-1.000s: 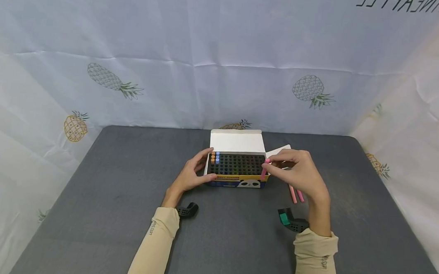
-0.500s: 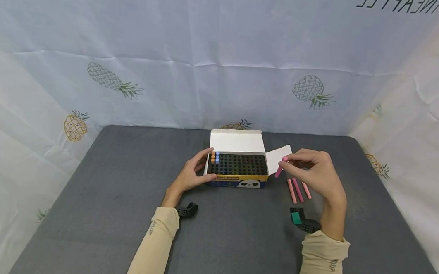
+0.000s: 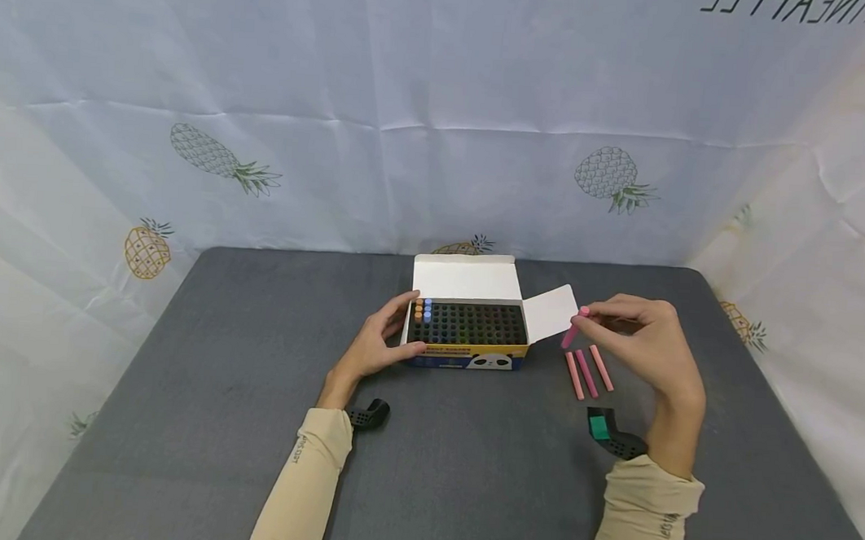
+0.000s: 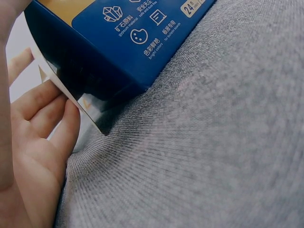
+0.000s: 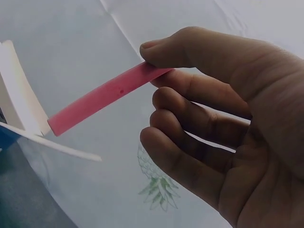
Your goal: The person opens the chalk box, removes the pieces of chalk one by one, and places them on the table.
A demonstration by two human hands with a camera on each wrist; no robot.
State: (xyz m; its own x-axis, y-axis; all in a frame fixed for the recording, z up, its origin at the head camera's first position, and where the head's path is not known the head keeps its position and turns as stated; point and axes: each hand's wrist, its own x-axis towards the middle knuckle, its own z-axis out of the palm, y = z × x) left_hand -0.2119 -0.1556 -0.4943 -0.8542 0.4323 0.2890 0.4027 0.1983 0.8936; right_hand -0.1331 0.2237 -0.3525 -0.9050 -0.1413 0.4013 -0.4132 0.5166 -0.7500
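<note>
My left hand (image 3: 373, 348) holds the left end of an open chalk box (image 3: 438, 362), thumb at its front and fingers round its side. In the left wrist view, those fingers lie against a white side flap (image 4: 61, 85). A black holder (image 3: 474, 325) full of round holes fills the box; a few orange and blue chalks stand in its back left corner. Right of the box, my right hand (image 3: 645, 338) pinches a pink chalk stick (image 5: 95, 102) by one end, between thumb and index finger. Below it, three pinkish chalks (image 3: 586, 373) lie side by side on the table.
The box's white lid (image 3: 467, 278) stands up at the back, and a white flap (image 3: 550, 311) sticks out on the right. The dark grey table (image 3: 234, 423) reaches to a pineapple-print curtain (image 3: 408, 179) behind.
My right hand has moved right, away from the box's right end, carrying the pink chalk stick. The right flap and the chalks on the table show more fully. My left hand has stayed put.
</note>
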